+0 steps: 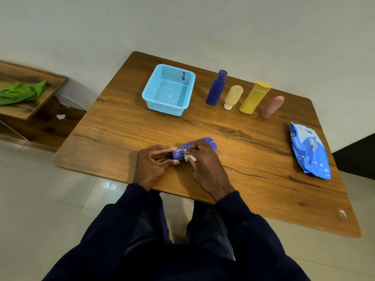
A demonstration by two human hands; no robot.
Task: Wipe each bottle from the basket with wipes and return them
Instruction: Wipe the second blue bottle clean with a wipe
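Looks like a plain room in a home. Bare off-white walls, glossy pale floor tiles (40, 199), a wooden table (142, 126) against the wall, and a low wooden shelf unit (30, 110) to the left with a crumpled green cloth (22, 93) on top. Toiletry bottles (216, 88) and a pack of wipes (309, 153) on the table.
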